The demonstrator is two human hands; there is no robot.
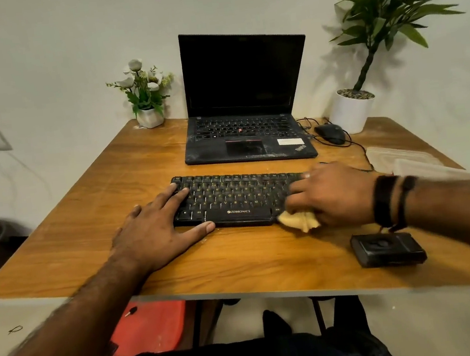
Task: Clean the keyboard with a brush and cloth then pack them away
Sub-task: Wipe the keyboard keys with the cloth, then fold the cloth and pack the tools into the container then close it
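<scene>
Cloth mostly under blurred right hand

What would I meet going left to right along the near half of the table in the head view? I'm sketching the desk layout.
Left hand resting flat on the keyboard's left end → keyboard → yellow cloth gripped by the right hand → small black case near the table's front edge.

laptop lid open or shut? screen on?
Open: the laptop lid stands upright behind the keyboard, its own keys exposed. Screen is dark, apparently off.
</scene>
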